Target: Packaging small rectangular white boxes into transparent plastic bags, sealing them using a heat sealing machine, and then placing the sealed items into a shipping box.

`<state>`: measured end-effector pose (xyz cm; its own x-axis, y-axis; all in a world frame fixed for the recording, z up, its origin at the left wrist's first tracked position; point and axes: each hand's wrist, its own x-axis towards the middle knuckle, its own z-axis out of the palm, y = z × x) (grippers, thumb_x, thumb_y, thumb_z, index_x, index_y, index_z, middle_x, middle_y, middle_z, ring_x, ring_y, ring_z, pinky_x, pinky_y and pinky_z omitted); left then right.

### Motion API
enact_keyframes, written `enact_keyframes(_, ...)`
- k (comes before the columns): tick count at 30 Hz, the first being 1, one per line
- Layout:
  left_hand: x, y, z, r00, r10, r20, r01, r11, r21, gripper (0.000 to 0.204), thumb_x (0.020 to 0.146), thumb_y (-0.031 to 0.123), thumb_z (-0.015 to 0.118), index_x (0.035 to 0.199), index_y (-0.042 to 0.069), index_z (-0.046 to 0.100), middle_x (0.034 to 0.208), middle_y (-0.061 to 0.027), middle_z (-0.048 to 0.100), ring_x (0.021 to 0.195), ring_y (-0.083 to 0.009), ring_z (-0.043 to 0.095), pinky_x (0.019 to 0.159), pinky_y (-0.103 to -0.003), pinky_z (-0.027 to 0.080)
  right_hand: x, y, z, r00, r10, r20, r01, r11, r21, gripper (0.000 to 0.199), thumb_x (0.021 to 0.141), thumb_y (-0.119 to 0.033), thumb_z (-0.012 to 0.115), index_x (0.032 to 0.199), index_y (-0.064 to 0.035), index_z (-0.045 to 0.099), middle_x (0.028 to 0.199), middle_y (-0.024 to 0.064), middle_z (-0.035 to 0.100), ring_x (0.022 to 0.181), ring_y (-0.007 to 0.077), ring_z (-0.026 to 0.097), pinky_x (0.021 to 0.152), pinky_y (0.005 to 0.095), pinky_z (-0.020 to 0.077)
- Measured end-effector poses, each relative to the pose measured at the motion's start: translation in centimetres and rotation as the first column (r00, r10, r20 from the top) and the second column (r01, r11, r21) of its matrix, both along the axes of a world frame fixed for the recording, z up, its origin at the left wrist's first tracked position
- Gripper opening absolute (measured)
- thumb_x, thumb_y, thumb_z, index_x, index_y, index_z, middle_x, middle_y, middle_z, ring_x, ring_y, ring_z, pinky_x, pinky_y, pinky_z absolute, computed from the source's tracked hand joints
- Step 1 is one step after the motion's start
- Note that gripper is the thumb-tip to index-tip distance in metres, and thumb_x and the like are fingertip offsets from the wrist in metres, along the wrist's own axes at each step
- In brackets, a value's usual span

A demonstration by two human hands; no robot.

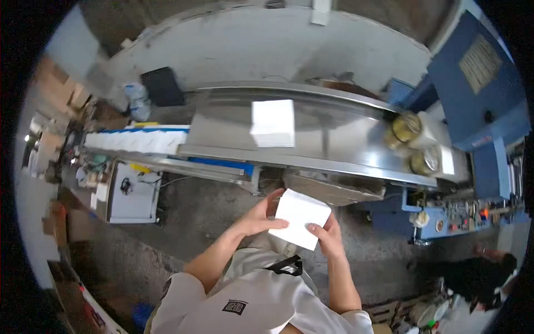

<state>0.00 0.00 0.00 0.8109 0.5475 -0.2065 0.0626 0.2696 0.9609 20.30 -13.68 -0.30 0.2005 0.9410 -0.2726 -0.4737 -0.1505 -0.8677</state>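
White paper block: left hand and right hand both grasp it, one each side; uneven squeeze could, I'd guess, let it slip or fan out.

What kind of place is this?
Probably a factory or workshop: a big blue machine stands on the right, a long metal table runs across, and white pieces line up at its left end.

And here's the shiny metal table, a white stack standing left of its middle, two rounded, yellowish-ended objects crowding its right end, while the left-hand rail runs beneath a row of white pieces!
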Motion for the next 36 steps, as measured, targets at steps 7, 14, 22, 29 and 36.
enact_keyframes(7,-14.6,2.6,1.3,0.986,0.166,-0.028,-0.169,0.973,-0.157,0.099,0.079,0.010,0.079,0.155,0.005,0.017,0.129,-0.0156,0.057,0.117,-0.0224,0.057,0.097,-0.035,0.048,-13.6,5.1,0.8,0.998,0.069,-0.009,-0.070,0.995,-0.071,0.065,0.082,-0.011,0.074,0.138,-0.0010,0.043,0.123,0.0128,0.062,0.113,0.0221,0.059,0.099,0.0359,0.0465)
enact_keyframes(14,-31.9,15.1,4.1,0.899,0.435,-0.038,-0.437,0.899,-0.030,0.085,0.073,0.010,0.079,0.145,0.000,0.036,0.128,-0.0142,0.059,0.115,-0.0239,0.058,0.099,-0.038,0.048,-23.2,14.6,0.6,0.902,0.431,0.017,-0.409,0.869,-0.280,0.067,0.097,-0.024,0.063,0.150,-0.0023,0.029,0.113,0.0163,0.065,0.083,0.0203,0.068,0.073,0.0316,0.0564)
enact_keyframes(22,-43.2,41.3,0.4,0.613,0.781,-0.115,-0.718,0.613,0.329,0.099,0.074,0.008,0.080,0.151,-0.003,0.018,0.114,-0.0194,0.065,0.096,-0.0216,0.067,0.068,-0.031,0.056,-33.6,21.9,-0.1,0.905,0.379,0.194,-0.298,0.889,-0.348,0.063,0.097,-0.022,0.064,0.147,0.0000,0.033,0.112,0.0135,0.066,0.088,0.0185,0.066,0.075,0.0304,0.0548)
enact_keyframes(29,-29.2,50.7,-11.8,0.567,0.806,-0.169,-0.754,0.591,0.286,0.076,0.062,0.019,0.084,0.127,-0.003,0.048,0.120,-0.0211,0.062,0.110,-0.0321,0.062,0.095,-0.038,0.049,-36.5,22.4,-1.3,0.885,0.356,0.301,-0.227,0.893,-0.389,0.060,0.096,-0.020,0.064,0.146,-0.0009,0.036,0.109,0.0131,0.066,0.089,0.0182,0.067,0.075,0.0304,0.0535)
enact_keyframes(36,-27.4,42.3,-16.9,0.751,0.542,-0.377,-0.599,0.800,-0.042,0.068,0.066,0.015,0.086,0.126,0.001,0.056,0.108,-0.0122,0.068,0.088,-0.0227,0.066,0.067,-0.033,0.053,-36.7,23.4,-1.4,0.906,0.351,0.235,-0.232,0.878,-0.418,0.061,0.096,-0.016,0.065,0.145,0.0016,0.035,0.111,0.0150,0.064,0.098,0.0174,0.062,0.084,0.0302,0.0511)
